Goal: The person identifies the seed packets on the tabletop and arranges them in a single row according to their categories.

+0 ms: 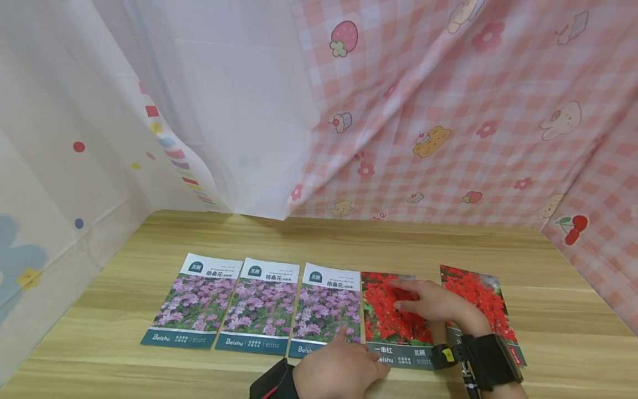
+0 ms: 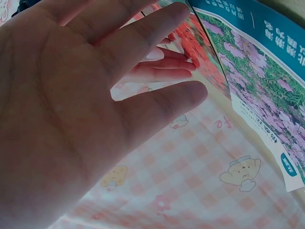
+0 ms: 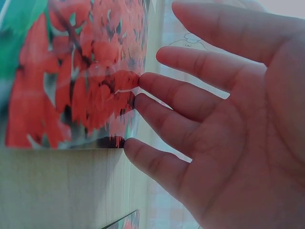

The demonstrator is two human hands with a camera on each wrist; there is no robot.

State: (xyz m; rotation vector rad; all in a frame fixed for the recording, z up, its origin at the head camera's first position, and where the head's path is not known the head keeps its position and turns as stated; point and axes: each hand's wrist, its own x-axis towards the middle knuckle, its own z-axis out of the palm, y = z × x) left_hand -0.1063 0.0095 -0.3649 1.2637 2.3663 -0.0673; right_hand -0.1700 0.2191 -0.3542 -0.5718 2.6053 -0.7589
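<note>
Three flower seed packets with purple blossoms lie side by side: a left one [image 1: 191, 305], a middle one [image 1: 259, 307] and a third one [image 1: 326, 310]. To their right lies a red-flower seed packet [image 1: 394, 310]. My left hand [image 1: 339, 368] is at the near edges of the third purple packet and this red one, its fingers extended. Over the red packet's right part is my right hand [image 1: 431, 302]; in the right wrist view several fingertips [image 3: 133, 145] touch its edge. A second red-flower packet [image 1: 478, 299] lies slightly tilted at the right, partly behind my right wrist.
The packets lie on a wood-grain table [image 1: 99, 354]. A pink checked cloth [image 1: 438, 183] hangs behind and to the right, and a white sheet [image 1: 244, 111] hangs at the back left. Black straps with devices [image 1: 485, 360] sit on both wrists.
</note>
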